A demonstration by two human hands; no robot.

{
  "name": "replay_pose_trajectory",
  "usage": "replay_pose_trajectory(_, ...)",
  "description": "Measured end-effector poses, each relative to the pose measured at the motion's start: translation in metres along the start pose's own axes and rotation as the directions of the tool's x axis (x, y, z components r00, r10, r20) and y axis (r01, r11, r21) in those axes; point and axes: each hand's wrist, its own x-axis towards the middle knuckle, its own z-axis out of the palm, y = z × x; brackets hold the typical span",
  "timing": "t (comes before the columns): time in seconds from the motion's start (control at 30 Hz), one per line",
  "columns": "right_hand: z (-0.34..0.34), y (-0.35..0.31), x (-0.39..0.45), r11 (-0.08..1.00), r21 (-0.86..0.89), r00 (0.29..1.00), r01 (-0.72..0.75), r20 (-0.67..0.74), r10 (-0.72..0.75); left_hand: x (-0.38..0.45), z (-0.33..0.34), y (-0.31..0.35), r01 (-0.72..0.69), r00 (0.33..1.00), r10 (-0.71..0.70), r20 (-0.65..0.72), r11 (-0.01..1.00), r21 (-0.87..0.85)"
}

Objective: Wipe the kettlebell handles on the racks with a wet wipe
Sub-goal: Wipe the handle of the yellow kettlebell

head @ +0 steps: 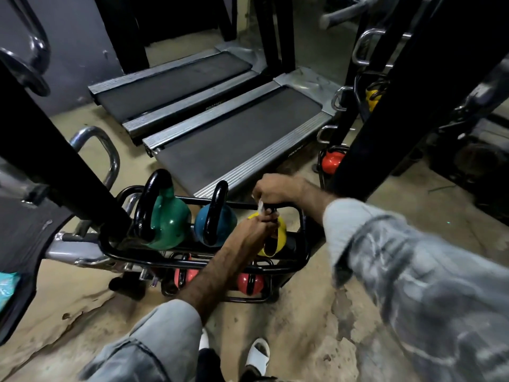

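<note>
A low black rack [304,244] holds a green kettlebell [168,219], a blue kettlebell [228,217] and a yellow kettlebell [279,235] on its top tier. Two pink-red kettlebells [249,282] sit on the tier below. My left hand [254,228] grips the black handle of the yellow kettlebell. My right hand [275,188] is just above it and pinches a small white wet wipe [260,205] against the top of that handle. The handle is mostly hidden by both hands.
Two treadmills [237,133] lie on the floor behind the rack. A black upright post [55,161] with chrome handles stands at left. At right, another black frame [385,106] holds a yellow kettlebell [372,97] and a red kettlebell [332,161]. My feet [257,354] stand on worn concrete.
</note>
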Motion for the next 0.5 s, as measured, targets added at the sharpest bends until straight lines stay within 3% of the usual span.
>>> replay_pose_trajectory(0.07, 0.032, 0.001, -0.009, 0.95, 0.305, 0.967, -0.06, -0.22, 0.132, -0.003, -0.002, 0.0, 0.021, 0.998, -0.019, -0.052, 0.999, 0.036)
replay_pose_trajectory(0.1, 0.048, 0.002, -0.014, 0.869, 0.494, 0.913, -0.042, -0.335, 0.235, -0.004, -0.004, 0.004, 0.021, 0.998, -0.019, -0.058, 1.0, 0.021)
replay_pose_trajectory(0.17, 0.073, -0.001, -0.028, 0.697, 0.717, 0.75, 0.021, -0.473, 0.463, -0.005, -0.003, 0.002, 0.005, 0.995, -0.006, -0.096, 1.0, -0.017)
replay_pose_trajectory(0.2, 0.082, -0.004, -0.033, 0.625, 0.78, 0.676, 0.026, -0.474, 0.564, -0.003, 0.0, -0.003, -0.007, 0.989, 0.0, -0.147, 0.999, -0.049)
replay_pose_trajectory(0.27, 0.099, -0.004, -0.032, 0.43, 0.903, 0.606, 0.021, -0.354, 0.713, 0.002, -0.006, -0.005, 0.07, 0.975, -0.089, -0.205, 0.993, -0.1)
replay_pose_trajectory(0.4, 0.11, 0.002, -0.016, -0.032, 0.99, 0.667, 0.139, -0.069, 0.742, 0.012, -0.012, 0.0, 0.189, 0.973, -0.209, -0.097, 0.965, -0.181)
replay_pose_trajectory(0.5, 0.101, 0.009, 0.001, -0.12, 0.982, 0.674, 0.147, -0.011, 0.739, 0.022, -0.011, -0.002, 0.17, 0.982, -0.18, -0.053, 0.973, -0.155)
